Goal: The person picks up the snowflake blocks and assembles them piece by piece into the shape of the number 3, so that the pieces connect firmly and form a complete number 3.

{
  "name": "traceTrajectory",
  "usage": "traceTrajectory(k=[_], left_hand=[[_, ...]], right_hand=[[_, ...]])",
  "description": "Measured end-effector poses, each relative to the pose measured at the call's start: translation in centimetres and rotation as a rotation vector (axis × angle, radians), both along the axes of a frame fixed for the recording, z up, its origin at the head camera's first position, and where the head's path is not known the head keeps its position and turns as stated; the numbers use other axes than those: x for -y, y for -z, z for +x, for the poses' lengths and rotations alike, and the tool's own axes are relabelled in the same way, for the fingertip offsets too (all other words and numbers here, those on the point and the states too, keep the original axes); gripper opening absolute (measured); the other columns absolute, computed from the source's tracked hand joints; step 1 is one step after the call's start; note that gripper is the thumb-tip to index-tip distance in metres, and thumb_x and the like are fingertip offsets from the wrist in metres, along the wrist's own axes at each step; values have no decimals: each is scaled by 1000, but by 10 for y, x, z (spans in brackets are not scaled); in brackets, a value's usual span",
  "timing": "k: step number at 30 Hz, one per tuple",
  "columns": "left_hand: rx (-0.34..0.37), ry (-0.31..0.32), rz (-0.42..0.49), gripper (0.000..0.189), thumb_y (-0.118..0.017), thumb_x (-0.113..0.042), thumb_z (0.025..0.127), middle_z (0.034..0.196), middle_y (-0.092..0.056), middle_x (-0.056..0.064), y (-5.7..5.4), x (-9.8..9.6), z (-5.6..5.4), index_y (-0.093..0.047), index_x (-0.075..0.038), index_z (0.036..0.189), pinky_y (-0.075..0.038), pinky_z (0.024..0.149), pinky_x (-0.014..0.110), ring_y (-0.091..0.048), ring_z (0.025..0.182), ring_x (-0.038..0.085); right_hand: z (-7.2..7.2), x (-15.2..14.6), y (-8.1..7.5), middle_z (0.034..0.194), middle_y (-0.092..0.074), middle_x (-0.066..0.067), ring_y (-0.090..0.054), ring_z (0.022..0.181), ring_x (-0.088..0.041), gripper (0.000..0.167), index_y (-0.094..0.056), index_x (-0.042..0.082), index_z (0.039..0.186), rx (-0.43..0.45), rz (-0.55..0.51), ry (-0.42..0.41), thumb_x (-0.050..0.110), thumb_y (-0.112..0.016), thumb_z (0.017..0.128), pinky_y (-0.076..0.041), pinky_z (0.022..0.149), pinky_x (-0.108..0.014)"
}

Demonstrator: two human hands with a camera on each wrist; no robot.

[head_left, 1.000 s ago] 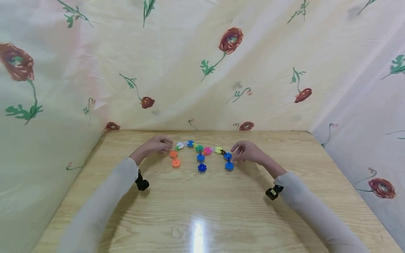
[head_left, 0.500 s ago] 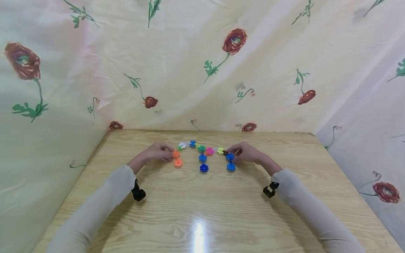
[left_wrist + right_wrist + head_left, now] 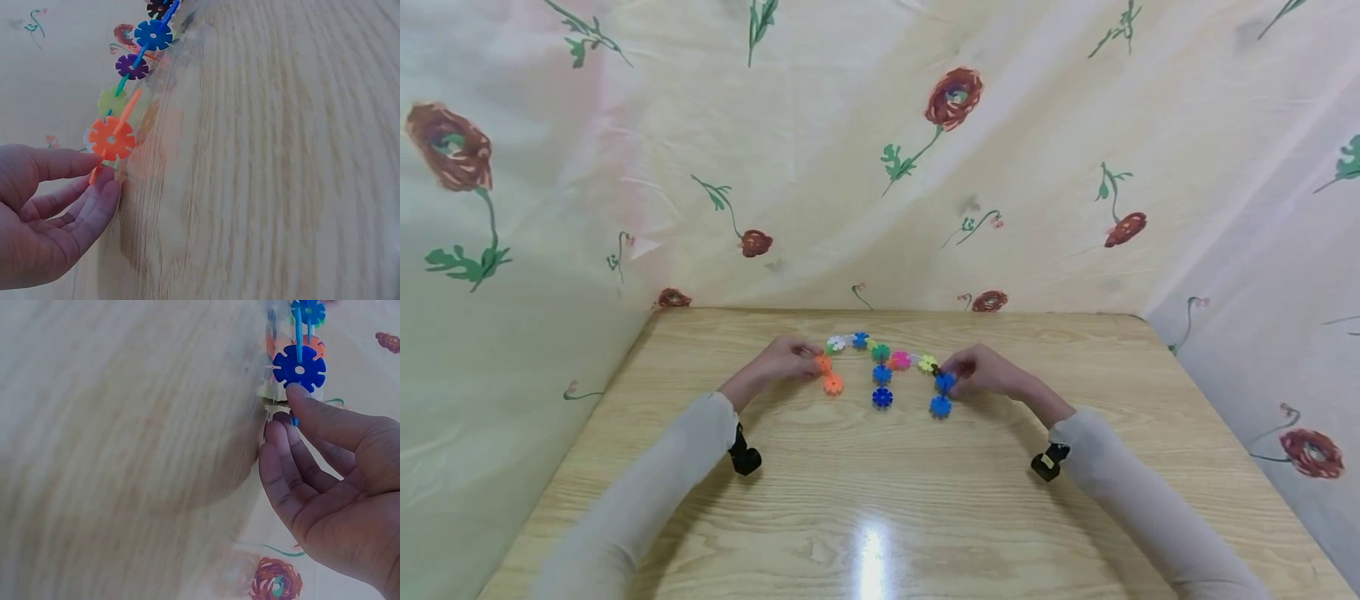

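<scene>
A chain of notched plastic discs, snowflake building pieces, lies on the table in an m-like outline. At its left leg, my left hand point(image 3: 784, 360) pinches an upper orange disc point(image 3: 824, 364). Below that sits another orange disc point(image 3: 832, 384), also large in the left wrist view. On the other side my right hand point(image 3: 988, 372) pinches a blue disc point(image 3: 945, 382) between thumb and fingers, above the lower blue disc point(image 3: 940, 407). The middle leg ends in a dark blue disc point(image 3: 882, 397). A pink disc point(image 3: 901, 360) and a green disc point(image 3: 881, 352) are in the upper row.
The wooden table point(image 3: 820, 483) extends toward me, with a bright light reflection near the front. A flowered cloth point(image 3: 820, 167) hangs behind the table and along both sides. Black wrist cameras point(image 3: 746, 460) are strapped to both wrists.
Both hands have come in from beside the chain and taken hold of its outer legs. The left leg has shifted rightward; the right leg's lower end has swung slightly left and nearer me.
</scene>
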State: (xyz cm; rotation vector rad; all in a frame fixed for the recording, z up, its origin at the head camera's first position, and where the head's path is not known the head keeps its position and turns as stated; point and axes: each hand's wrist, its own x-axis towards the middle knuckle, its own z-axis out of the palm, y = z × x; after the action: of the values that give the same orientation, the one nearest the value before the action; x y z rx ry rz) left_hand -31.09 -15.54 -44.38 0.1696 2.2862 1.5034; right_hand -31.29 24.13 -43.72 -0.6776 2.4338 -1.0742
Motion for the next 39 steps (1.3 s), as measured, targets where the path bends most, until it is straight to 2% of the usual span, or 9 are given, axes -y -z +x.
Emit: traceTrajectory(k=[7,13,17,21,27,30,35,39], left_hand=[[55,-65,65,41,-65,-2,98,122,-68,22,2,-8,-10,-59,3,138,-60,96,39,-72,103,23],[62,-130,56,39,-66,-2,97,117,-72,17,5,-17,-24,-63,0,136,-62,89,33,-74,94,16],[65,-151,103,39,-65,1,97,119,-71,21,6,-22,-31,-61,3,136,-62,91,35,-73,89,13],[69,-165,145,39,-63,2,98,128,-67,25,5,-28,-35,-60,4,137,-60,95,38,-72,88,13],[61,-158,136,38,-61,-4,101,135,-64,23,5,-35,-41,-60,1,138,-59,97,39,-72,105,26],[60,-167,129,37,-62,-5,101,135,-64,22,7,-38,-45,-61,0,137,-60,96,37,-71,109,27],[63,-189,128,36,-63,-6,100,133,-66,20,9,-41,-49,-63,-3,136,-60,93,35,-70,105,24],[60,-181,128,38,-62,-8,101,135,-65,20,8,-41,-48,-61,-2,139,-60,95,36,-68,114,28]], right_hand=[[14,3,0,95,-71,-17,-63,85,-19,34,-70,-7,116,-18,-17,21,1,-81,84,-54,71,-22],[26,11,1,92,-72,-12,-62,81,-15,33,-72,-4,110,-25,2,70,5,-85,81,-55,69,-22],[34,16,2,89,-71,-9,-61,79,-14,31,-72,-2,106,-40,21,83,8,-86,80,-53,67,-21],[41,21,2,87,-69,-7,-60,77,-14,29,-72,-1,100,-48,24,91,11,-88,79,-52,66,-21],[51,30,3,84,-67,-6,-60,75,-13,27,-70,0,96,-34,6,115,12,-88,79,-52,64,-21],[55,35,4,83,-67,-5,-60,74,-12,28,-69,1,94,-35,7,130,12,-89,78,-52,64,-21],[58,39,4,81,-66,-5,-59,72,-13,28,-68,1,91,-31,12,148,12,-90,77,-51,62,-20],[58,38,2,82,-66,-4,-60,74,-13,28,-69,2,92,-24,28,143,13,-90,77,-52,63,-21]])
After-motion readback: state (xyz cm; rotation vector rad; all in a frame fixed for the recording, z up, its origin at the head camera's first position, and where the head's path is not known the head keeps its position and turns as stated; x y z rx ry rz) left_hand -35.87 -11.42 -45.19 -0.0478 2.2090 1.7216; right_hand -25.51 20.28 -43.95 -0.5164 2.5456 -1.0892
